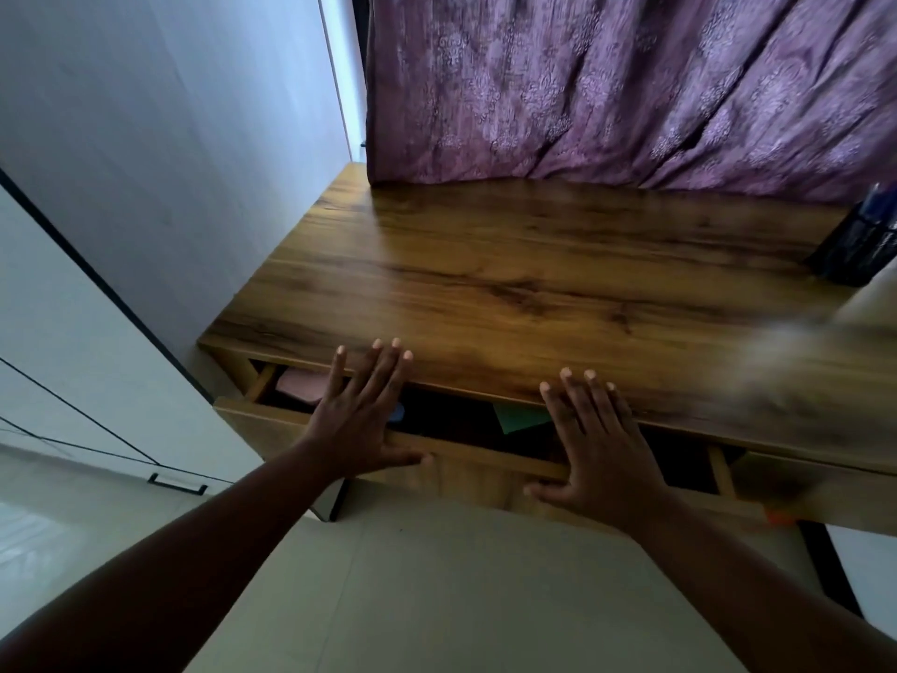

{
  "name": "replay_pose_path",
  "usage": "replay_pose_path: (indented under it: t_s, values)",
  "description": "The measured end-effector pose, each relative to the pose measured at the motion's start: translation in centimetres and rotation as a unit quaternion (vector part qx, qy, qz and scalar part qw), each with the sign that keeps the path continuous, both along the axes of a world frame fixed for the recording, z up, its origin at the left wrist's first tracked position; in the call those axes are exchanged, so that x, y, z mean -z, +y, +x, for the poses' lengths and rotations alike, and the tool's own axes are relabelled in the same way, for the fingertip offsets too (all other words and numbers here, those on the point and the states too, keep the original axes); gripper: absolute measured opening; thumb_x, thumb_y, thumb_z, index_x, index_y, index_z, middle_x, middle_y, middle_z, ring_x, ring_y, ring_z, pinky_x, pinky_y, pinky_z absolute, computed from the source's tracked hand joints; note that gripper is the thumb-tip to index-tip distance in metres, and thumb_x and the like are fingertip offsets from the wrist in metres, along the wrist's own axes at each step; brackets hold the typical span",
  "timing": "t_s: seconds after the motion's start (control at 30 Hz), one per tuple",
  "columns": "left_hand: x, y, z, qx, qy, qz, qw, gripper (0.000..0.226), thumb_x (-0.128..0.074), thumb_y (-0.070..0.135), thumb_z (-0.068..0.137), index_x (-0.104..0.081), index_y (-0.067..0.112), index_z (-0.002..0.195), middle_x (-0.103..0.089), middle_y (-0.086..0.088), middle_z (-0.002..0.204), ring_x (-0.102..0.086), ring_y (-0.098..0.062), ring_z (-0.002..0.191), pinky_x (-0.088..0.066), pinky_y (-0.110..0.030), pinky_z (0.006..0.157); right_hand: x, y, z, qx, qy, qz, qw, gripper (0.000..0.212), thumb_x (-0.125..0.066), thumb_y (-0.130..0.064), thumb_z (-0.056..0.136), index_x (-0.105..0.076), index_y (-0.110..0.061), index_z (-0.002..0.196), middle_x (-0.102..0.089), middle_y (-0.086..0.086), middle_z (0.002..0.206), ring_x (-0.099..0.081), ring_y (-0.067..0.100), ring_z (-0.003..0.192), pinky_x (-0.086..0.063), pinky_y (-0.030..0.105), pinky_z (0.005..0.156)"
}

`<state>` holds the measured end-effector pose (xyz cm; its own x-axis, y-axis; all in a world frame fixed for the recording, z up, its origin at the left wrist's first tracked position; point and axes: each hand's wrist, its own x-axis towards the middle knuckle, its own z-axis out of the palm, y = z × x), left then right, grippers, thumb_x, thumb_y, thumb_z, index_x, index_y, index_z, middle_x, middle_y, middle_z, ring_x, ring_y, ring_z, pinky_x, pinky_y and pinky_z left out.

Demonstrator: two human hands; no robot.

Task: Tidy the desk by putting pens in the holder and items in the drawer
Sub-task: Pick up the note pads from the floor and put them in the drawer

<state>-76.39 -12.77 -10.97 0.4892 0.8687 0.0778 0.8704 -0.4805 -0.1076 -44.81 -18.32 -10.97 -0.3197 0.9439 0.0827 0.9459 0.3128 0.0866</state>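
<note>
The wooden desk (509, 264) fills the middle of the head view, its top bare. Under its front edge the drawer (272, 429) stands a little way out. Inside it I see a pink item (303, 383), a green paper (522, 417) and a small blue thing (398, 414). My left hand (361, 415) lies flat, fingers spread, across the drawer's front edge. My right hand (599, 444) lies flat in the same way further right. Neither holds anything. A dark pen holder (856, 245) with blue pens stands at the desk's far right.
A purple patterned curtain (631, 89) hangs behind the desk. A white wall and a white cabinet with a black handle (177, 484) are on the left. Pale floor tiles lie below. A blurred light shape (801, 361) is at the right edge of the desk.
</note>
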Motion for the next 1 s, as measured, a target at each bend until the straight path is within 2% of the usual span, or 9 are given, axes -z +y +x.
replay_pose_path:
  t_s: [0.1,0.17,0.3,0.4,0.53,0.77,1.0]
  values:
    - [-0.1,1.6,0.5,-0.007,0.010,-0.004,1.000,0.119,-0.022,0.092,0.070,-0.025,0.003,0.149,-0.022,-0.015,0.157,-0.020,-0.032,0.145,-0.012,-0.061,0.113,0.4,1.6,0.3,0.026,-0.012,0.005,1.000,0.122,-0.047,-0.085,0.059,-0.014,-0.012,0.151,-0.017,0.019,0.156,-0.014,0.039,0.143,-0.008,0.048,0.115]
    - [0.3,2.4,0.9,-0.005,0.009,-0.009,1.000,0.114,-0.025,0.090,0.071,-0.030,0.006,0.148,-0.029,-0.014,0.155,-0.025,-0.030,0.143,-0.013,-0.057,0.114,0.7,2.4,0.3,0.044,-0.015,-0.004,0.999,0.120,-0.049,-0.083,0.060,-0.015,-0.013,0.151,-0.018,0.019,0.156,-0.018,0.039,0.142,-0.012,0.048,0.116]
    - [1.0,3.6,2.1,0.013,0.001,-0.004,1.000,0.100,-0.034,0.079,0.073,-0.036,0.010,0.146,-0.035,-0.011,0.152,-0.030,-0.030,0.141,-0.014,-0.049,0.114,1.0,3.7,0.1,0.054,-0.008,0.005,0.998,0.111,-0.060,-0.075,0.062,-0.030,-0.011,0.147,-0.036,0.020,0.148,-0.035,0.038,0.135,-0.029,0.048,0.108]
    - [1.1,4.4,3.3,0.016,-0.014,0.013,1.000,0.093,-0.038,0.072,0.074,-0.041,0.010,0.143,-0.041,-0.011,0.149,-0.036,-0.030,0.138,-0.014,-0.046,0.112,1.1,4.7,0.3,0.045,0.000,0.033,0.998,0.104,-0.067,-0.069,0.062,-0.038,-0.009,0.142,-0.044,0.021,0.142,-0.044,0.039,0.129,-0.036,0.049,0.104]
    - [1.5,5.2,4.5,0.033,-0.017,0.030,0.999,0.089,-0.042,0.066,0.073,-0.042,0.010,0.141,-0.045,-0.011,0.146,-0.041,-0.030,0.135,-0.020,-0.045,0.113,1.6,5.2,0.4,0.030,0.002,0.051,0.998,0.099,-0.070,-0.062,0.066,-0.039,-0.007,0.142,-0.045,0.022,0.141,-0.045,0.039,0.128,-0.036,0.049,0.104]
    - [1.8,6.0,4.5,0.054,-0.019,0.047,0.997,0.088,-0.041,0.068,0.075,-0.043,0.010,0.142,-0.044,-0.010,0.147,-0.043,-0.029,0.134,-0.035,-0.044,0.110,1.9,5.7,0.7,0.013,0.001,0.071,0.997,0.096,-0.071,-0.060,0.067,-0.041,-0.005,0.140,-0.047,0.024,0.139,-0.047,0.040,0.127,-0.036,0.050,0.103]
    - [1.8,5.0,5.0,0.030,-0.002,-0.003,1.000,0.087,-0.043,0.068,0.073,-0.046,0.012,0.139,-0.048,-0.009,0.144,-0.048,-0.029,0.130,-0.038,-0.047,0.105,2.3,5.2,0.4,0.010,0.007,0.031,0.999,0.097,-0.074,-0.060,0.063,-0.047,-0.003,0.137,-0.051,0.026,0.134,-0.051,0.043,0.121,-0.041,0.053,0.098]
